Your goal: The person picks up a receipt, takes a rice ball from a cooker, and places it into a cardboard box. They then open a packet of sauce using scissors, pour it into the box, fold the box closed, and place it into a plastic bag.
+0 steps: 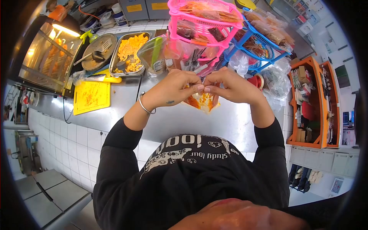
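Observation:
A small clear plastic bag (205, 104) with orange-red sauce and pale food showing through it hangs low over the steel table. My left hand (179, 87) pinches its top edge between thumb and fingers, with a metal bracelet round the wrist. From the other side my right hand (229, 86) pinches the same edge, its fingertips almost meeting those of the left. The upper part of the bag is hidden behind both hands.
Pink basket rack (226, 28) and blue rack (249, 50) hold packets behind my hands. Further left are a steel tray (137, 71) of yellow food, a yellow cutting board (92, 100) with a knife (103, 79), a round board (92, 48) with a ladle, and a lit glass display case (48, 57).

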The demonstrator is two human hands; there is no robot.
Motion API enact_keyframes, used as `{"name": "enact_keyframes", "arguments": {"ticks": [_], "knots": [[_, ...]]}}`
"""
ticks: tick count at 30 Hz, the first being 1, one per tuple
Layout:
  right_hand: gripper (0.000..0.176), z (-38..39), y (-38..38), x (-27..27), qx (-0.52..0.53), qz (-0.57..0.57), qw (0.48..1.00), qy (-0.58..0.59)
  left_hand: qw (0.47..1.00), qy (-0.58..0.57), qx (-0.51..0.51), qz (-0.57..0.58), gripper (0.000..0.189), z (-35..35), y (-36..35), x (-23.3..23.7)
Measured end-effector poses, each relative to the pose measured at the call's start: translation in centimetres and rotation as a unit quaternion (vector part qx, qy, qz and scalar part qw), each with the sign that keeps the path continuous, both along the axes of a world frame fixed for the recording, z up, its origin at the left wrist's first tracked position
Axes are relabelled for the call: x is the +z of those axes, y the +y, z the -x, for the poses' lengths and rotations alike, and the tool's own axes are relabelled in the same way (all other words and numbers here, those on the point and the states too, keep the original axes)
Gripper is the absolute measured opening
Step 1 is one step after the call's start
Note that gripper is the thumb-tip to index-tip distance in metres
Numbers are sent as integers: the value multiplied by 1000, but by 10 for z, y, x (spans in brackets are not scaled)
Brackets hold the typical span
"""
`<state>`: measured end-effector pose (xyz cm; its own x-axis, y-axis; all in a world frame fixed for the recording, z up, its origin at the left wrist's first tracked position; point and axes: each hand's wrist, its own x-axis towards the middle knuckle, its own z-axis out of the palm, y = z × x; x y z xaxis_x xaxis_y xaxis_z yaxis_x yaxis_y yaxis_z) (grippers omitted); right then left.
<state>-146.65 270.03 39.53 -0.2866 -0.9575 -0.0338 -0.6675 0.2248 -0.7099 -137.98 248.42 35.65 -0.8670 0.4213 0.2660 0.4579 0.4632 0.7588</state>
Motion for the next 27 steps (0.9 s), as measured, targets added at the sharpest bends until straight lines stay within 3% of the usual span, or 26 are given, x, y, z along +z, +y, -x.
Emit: {"name": "enact_keyframes", "arguments": {"ticks": [3, 15, 18, 21, 25, 27], "knots": [[14, -8, 1, 4, -28, 91, 994, 54, 990, -67, -6, -126, 26, -5, 0, 7], [11, -33, -3, -19, -81, 261, 956, 111, 943, -141, 20, -301, 31, -24, 10, -9], [8, -27, -2, -25, -81, 251, 951, 160, 933, -157, 60, -318, 30, -25, 15, -18], [3, -20, 3, -33, -68, 148, 958, 234, 991, -11, 110, -79, 31, -22, 3, -22], [14, -31, -6, -29, -17, 119, 907, 403, 932, -254, 79, -247, 43, -22, -5, -62], [21, -36, -9, -34, -14, 157, 876, 455, 924, -268, 66, -266, 43, -15, -8, -90]]}}
